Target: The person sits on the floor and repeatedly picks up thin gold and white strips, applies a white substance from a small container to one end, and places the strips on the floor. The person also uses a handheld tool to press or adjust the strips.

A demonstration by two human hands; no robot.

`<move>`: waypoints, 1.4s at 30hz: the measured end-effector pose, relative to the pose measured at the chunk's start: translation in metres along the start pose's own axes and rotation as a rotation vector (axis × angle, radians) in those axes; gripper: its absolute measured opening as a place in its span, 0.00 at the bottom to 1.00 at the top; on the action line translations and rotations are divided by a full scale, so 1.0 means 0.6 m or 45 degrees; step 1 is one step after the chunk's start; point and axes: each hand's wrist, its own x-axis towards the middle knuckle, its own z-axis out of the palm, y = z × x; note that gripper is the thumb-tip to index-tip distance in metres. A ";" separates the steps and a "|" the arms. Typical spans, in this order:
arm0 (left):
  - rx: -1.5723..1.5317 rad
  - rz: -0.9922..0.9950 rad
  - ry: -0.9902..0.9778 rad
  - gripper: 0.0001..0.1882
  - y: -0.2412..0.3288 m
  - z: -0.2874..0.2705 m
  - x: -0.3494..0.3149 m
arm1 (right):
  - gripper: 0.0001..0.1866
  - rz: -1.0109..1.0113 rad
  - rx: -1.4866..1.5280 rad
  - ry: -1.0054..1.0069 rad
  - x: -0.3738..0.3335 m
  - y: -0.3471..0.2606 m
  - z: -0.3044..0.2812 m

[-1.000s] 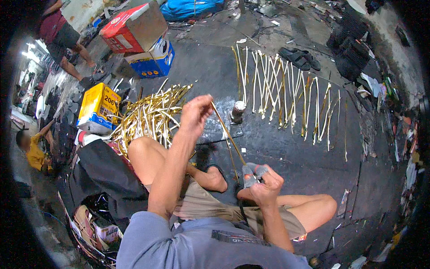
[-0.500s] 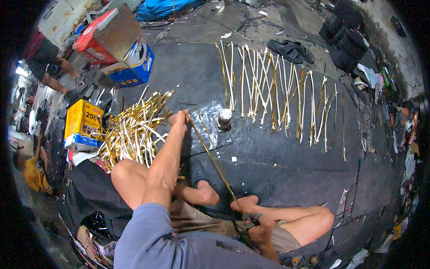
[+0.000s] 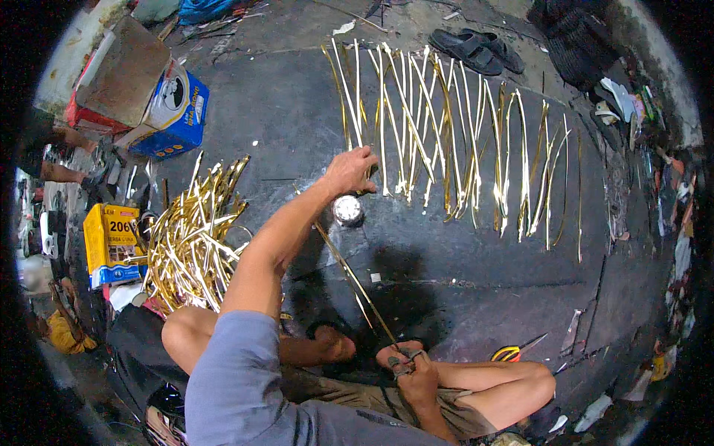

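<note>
My left hand (image 3: 351,169) reaches out over the near ends of the leftmost strips, thumb and fingers apart. A white-topped round post (image 3: 347,211) stands just below that hand. My right hand (image 3: 418,377), with dark bands on its fingers, is closed around the lower end of a gold strip (image 3: 357,282) near my foot. That strip slants up and left toward my left forearm, which hides part of it. Ahead, several long gold and white strips (image 3: 405,126) lie spread in a row. A heaped pile of similar strips (image 3: 195,238) lies left of my left arm.
Scissors with yellow handles (image 3: 507,354) lie beyond my right knee. On the left stand a yellow box (image 3: 111,241) and a blue-and-white carton (image 3: 178,111). Black sandals (image 3: 476,52) sit beyond the strips. Scraps (image 3: 632,111) litter the right edge. Another person's arm shows at far left.
My left hand has let go of the gold strip's upper end and moved forward and right to the spread strips. My right hand stays low with the strip. The scissors have come into sight.
</note>
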 end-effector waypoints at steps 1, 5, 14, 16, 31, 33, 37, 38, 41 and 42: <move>0.014 0.050 -0.085 0.22 -0.013 0.011 -0.001 | 0.10 -0.021 0.060 0.006 0.007 0.002 0.001; 0.003 0.131 -0.340 0.22 -0.010 0.010 0.007 | 0.12 0.035 0.136 0.042 0.020 0.000 -0.003; 0.037 0.256 -0.058 0.12 -0.038 -0.028 -0.011 | 0.13 0.132 0.220 0.020 0.016 -0.004 0.000; 0.101 0.025 0.198 0.07 -0.012 -0.091 0.008 | 0.13 -0.009 0.236 0.110 0.016 -0.007 -0.009; -1.185 -0.174 0.833 0.06 0.562 -0.398 -0.271 | 0.23 -1.097 0.441 0.702 0.043 -0.295 -0.236; -1.328 -0.380 0.896 0.05 0.586 -0.371 -0.308 | 0.21 -1.077 0.419 0.570 0.018 -0.294 -0.238; -1.658 -0.580 0.901 0.07 0.598 -0.328 -0.356 | 0.17 -1.098 0.444 0.541 -0.012 -0.273 -0.190; -1.708 -0.585 0.908 0.07 0.604 -0.320 -0.359 | 0.17 -1.092 0.445 0.535 -0.019 -0.264 -0.185; -1.779 -0.588 0.939 0.09 0.604 -0.305 -0.366 | 0.14 -1.022 0.457 0.566 -0.042 -0.269 -0.183; -1.773 -0.581 0.945 0.09 0.602 -0.299 -0.370 | 0.14 -0.997 0.480 0.570 -0.047 -0.270 -0.180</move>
